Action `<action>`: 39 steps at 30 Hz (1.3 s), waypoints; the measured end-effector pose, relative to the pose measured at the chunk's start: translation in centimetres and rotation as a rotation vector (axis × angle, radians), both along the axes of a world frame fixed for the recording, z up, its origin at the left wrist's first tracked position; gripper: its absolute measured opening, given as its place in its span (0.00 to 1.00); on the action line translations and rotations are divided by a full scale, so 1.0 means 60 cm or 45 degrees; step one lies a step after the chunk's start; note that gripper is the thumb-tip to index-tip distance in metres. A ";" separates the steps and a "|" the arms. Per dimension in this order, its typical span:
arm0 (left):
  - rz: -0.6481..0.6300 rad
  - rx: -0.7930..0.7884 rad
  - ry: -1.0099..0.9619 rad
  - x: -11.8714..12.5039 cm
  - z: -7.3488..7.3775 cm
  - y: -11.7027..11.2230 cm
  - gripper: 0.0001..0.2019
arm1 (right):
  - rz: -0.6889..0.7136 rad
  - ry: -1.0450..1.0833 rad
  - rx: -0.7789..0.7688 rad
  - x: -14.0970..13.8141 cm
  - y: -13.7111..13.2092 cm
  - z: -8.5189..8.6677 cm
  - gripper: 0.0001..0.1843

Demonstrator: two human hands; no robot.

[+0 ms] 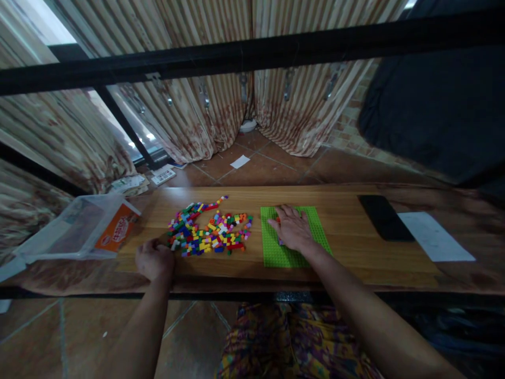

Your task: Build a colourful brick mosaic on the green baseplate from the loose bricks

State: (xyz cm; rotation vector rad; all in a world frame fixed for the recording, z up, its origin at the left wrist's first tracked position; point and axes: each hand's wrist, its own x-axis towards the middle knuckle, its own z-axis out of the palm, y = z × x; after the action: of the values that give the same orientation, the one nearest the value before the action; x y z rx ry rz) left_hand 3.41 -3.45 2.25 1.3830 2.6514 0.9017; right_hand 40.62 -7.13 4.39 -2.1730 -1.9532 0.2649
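My right hand (292, 227) lies over the green baseplate (272, 255) with its fingers spread. Partly under its thumb and palm, a few small coloured bricks (278, 219) show on the plate; the rest of them is hidden. To the left of the plate, a loose pile of many-coloured toy bricks (213, 231) is spread over the wooden board. My left hand (155, 259) rests at the pile's left edge with its fingers curled in. Whether a brick is between those fingers is hidden from me.
A clear plastic box (71, 226) with an orange label lies at the left. On the right of the wooden board (343, 263) are a black phone-like slab (384, 217) and a white paper sheet (436, 237). A dark metal bar (244, 60) crosses above, with hanging clips.
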 end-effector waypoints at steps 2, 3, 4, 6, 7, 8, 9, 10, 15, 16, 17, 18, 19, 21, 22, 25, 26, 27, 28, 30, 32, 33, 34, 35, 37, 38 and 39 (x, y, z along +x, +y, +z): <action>-0.009 0.004 0.008 -0.001 -0.002 -0.001 0.17 | 0.001 -0.007 0.002 0.000 0.000 -0.001 0.31; -0.013 0.010 0.013 -0.001 -0.003 -0.001 0.17 | 0.001 -0.012 0.001 -0.001 0.000 -0.002 0.31; -0.017 0.018 0.017 -0.002 -0.004 -0.002 0.17 | 0.001 -0.018 -0.001 -0.001 0.000 -0.003 0.31; -0.021 0.021 0.018 -0.002 -0.005 -0.003 0.17 | 0.002 -0.032 -0.003 -0.002 -0.001 -0.003 0.31; -0.022 0.019 0.017 -0.003 -0.005 -0.003 0.17 | 0.004 -0.040 -0.003 -0.002 -0.002 -0.004 0.31; -0.023 0.017 0.014 -0.003 -0.005 -0.004 0.17 | 0.005 -0.046 -0.001 -0.003 -0.003 -0.005 0.31; -0.024 0.020 0.011 -0.003 -0.005 -0.004 0.17 | 0.008 -0.052 0.002 -0.003 -0.005 -0.006 0.31; -0.025 0.028 0.009 -0.003 -0.006 -0.005 0.16 | 0.012 -0.056 0.008 -0.003 -0.006 -0.008 0.31; -0.022 0.082 0.007 -0.006 -0.015 -0.004 0.15 | 0.007 -0.087 0.043 -0.002 -0.010 -0.019 0.31; -0.023 0.085 0.009 -0.007 -0.017 -0.004 0.15 | 0.008 -0.098 0.051 -0.002 -0.011 -0.021 0.31; -0.034 0.082 0.010 -0.007 -0.018 -0.004 0.15 | 0.010 -0.109 0.062 -0.001 -0.011 -0.022 0.31; -0.052 0.076 0.006 -0.008 -0.019 -0.004 0.16 | 0.013 -0.121 0.076 -0.001 -0.011 -0.024 0.30; -0.073 0.067 -0.001 -0.009 -0.018 -0.004 0.16 | 0.016 -0.132 0.091 -0.001 -0.011 -0.025 0.30; -0.121 0.054 -0.023 -0.011 -0.014 -0.006 0.15 | 0.025 -0.153 0.116 0.000 -0.011 -0.028 0.29; -0.142 0.052 -0.034 -0.011 -0.012 -0.009 0.15 | 0.030 -0.161 0.122 0.000 -0.011 -0.028 0.29; -0.202 0.066 -0.058 -0.011 -0.005 -0.022 0.14 | 0.031 -0.168 0.111 -0.001 -0.010 -0.027 0.29; -0.222 0.072 -0.060 -0.010 -0.004 -0.027 0.14 | 0.027 -0.164 0.102 -0.001 -0.011 -0.025 0.29; -0.239 0.078 -0.058 -0.007 -0.004 -0.033 0.14 | 0.022 -0.158 0.093 -0.002 -0.011 -0.024 0.29; -0.255 0.086 -0.057 -0.003 -0.006 -0.039 0.14 | 0.018 -0.150 0.084 -0.003 -0.011 -0.022 0.29; -0.292 0.117 -0.063 0.010 -0.010 -0.047 0.15 | 0.014 -0.135 0.074 -0.003 -0.012 -0.019 0.28; -0.348 0.187 -0.097 0.027 -0.018 -0.050 0.17 | 0.018 -0.131 0.072 -0.003 -0.012 -0.019 0.27; -0.368 0.223 -0.116 0.036 -0.023 -0.050 0.18 | 0.022 -0.134 0.074 -0.002 -0.012 -0.020 0.27; -0.376 0.259 -0.131 0.046 -0.028 -0.048 0.19 | 0.026 -0.140 0.079 -0.002 -0.011 -0.021 0.27; -0.373 0.290 -0.142 0.055 -0.033 -0.045 0.20 | 0.029 -0.148 0.085 -0.001 -0.011 -0.023 0.27; -0.354 0.343 -0.149 0.074 -0.044 -0.039 0.22 | 0.039 -0.166 0.092 0.000 -0.009 -0.026 0.28; -0.347 0.367 -0.146 0.083 -0.050 -0.035 0.22 | 0.040 -0.172 0.087 0.001 -0.008 -0.027 0.28; -0.343 0.389 -0.141 0.091 -0.055 -0.032 0.22 | 0.036 -0.176 0.071 0.001 -0.007 -0.028 0.28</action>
State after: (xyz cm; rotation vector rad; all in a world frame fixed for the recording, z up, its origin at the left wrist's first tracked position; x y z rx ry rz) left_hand 8.89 -5.39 -1.04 1.6430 2.2442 1.3411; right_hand 40.66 -7.55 2.74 -2.1835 -2.0384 0.0653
